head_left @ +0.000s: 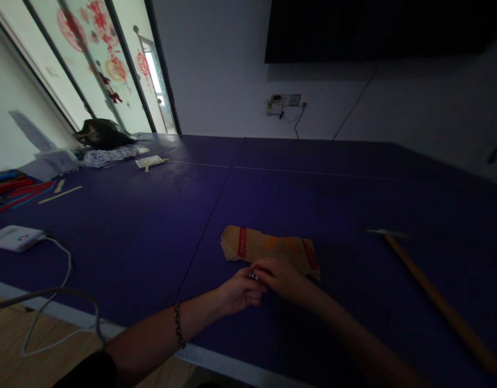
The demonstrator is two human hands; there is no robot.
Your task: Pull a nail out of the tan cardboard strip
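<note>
My left hand (pixel 241 292), with a chain bracelet on its wrist, is closed with the fingers curled. My right hand (pixel 281 277) meets it from the right, its fingertips pinched together over the left fingers. Where the two meet shows a small dark piece with bright metallic stripes (pixel 253 276); its kind is unclear. Just beyond the hands a flattened brown paper bag (pixel 254 245) with red bands lies on the table. To the right lies a hammer (pixel 428 285), its slim metal head away from me and its long wooden handle running toward the near right corner.
The purple table (pixel 151 231) has a seam across it. At left are a white device (pixel 16 238) with a cable, red and blue strips (pixel 20 188), and a black bag (pixel 101 133) on the far edge. A dark screen (pixel 373 29) hangs above wall sockets (pixel 289 101).
</note>
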